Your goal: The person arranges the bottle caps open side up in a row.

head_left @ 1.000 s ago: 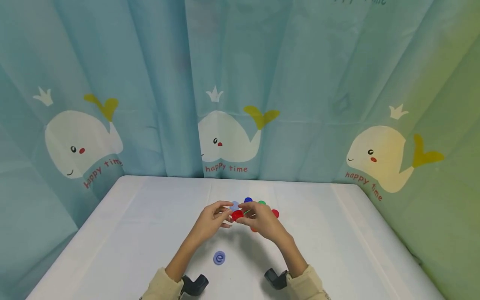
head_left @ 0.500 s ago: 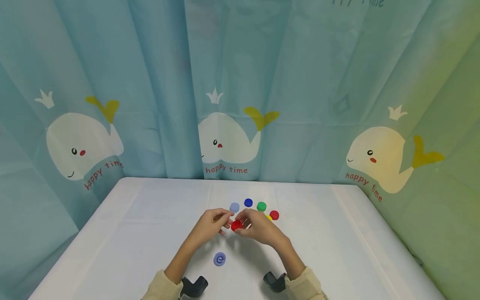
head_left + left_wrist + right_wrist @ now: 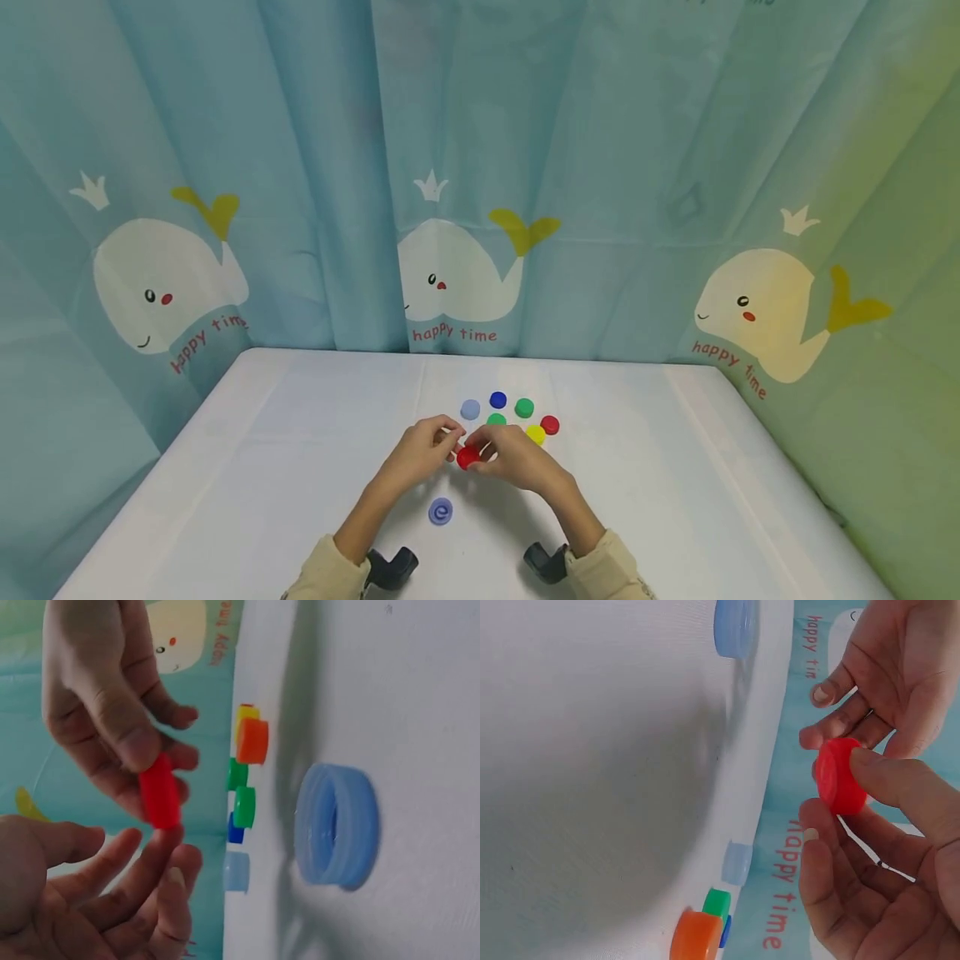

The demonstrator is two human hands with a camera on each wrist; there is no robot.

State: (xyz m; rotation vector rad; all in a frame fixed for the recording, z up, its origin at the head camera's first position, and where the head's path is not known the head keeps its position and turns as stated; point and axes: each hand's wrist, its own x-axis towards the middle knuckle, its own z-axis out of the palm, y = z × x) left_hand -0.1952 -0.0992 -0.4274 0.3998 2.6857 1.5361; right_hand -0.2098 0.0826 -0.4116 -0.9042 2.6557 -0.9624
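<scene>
Red round plastic cap (image 3: pixel 468 458) sits closer to front pale-blue round plastic cap (image 3: pixel 440 512) than a second ago

Right hand (image 3: pixel 517 457) pinches it above white table (image 3: pixel 637 467). Left hand (image 3: pixel 416 450) relaxed, fingers loosely bent, just beside; contact unclear.

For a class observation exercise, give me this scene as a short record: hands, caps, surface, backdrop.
Right hand: pinches red cap
Left hand: beside that cap, contact unclear
Nearest person: blue cap
Farther: pale blue cap, dark blue cap, green cap, another green cap, second red cap, yellow cap, orange cap
Surface: white table
Backdrop: whale-print curtain
</scene>
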